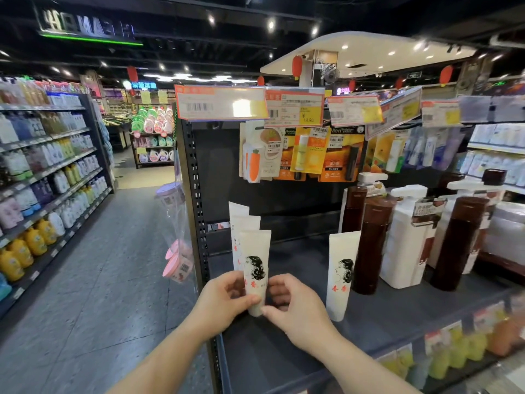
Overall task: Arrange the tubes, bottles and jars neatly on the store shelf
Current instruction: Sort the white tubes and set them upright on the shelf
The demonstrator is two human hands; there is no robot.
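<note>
A white tube (255,263) with a black head drawing and red characters stands cap-down on the dark shelf (284,351). My left hand (224,302) and my right hand (292,305) pinch its lower end from both sides. Two more white tubes (241,220) stand in a row right behind it. Another matching tube (342,274) stands apart to the right. Beside that one stand dark brown bottles (369,245) and white pump bottles (406,237).
Carded products (301,155) hang above the shelf under a row of price tags (295,106). A perforated upright post (197,200) bounds the shelf on the left, with bagged pink jars (177,260) hanging off it. An aisle and stocked shelves (48,180) lie to the left.
</note>
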